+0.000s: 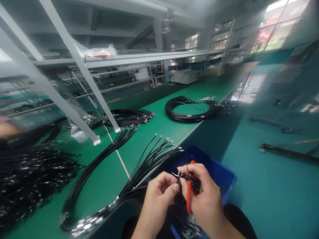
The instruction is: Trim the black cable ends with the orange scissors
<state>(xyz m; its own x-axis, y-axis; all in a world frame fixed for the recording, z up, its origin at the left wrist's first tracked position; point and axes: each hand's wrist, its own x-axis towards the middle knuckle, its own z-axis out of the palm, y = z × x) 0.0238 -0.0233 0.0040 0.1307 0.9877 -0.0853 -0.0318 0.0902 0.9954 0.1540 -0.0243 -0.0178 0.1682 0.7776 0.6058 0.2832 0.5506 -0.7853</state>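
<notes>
Bench [139, 159], green-topped, runs from eight o'clock in our view away toward two o'clock, and we see a pale shelf [149, 58] raised over it. Between eight and nine o'clock we have a heap of black cables [32, 172]; at seven, a curved cable bundle [86, 172] with its ends fanned out. A large coil [184, 117] lies just off the middle toward three o'clock, and a small coil [138, 115] toward nine. Our blue bin [227, 179] sits between four and five o'clock, below the bench's near edge. At five o'clock our right hand [204, 196] is wrapped around an orange-handled tool [188, 200], whose working end we cannot make out. At six our left hand [158, 196] narrows to a pinch on a dark piece [178, 185], right beside that tool; its outline is blurred.
</notes>
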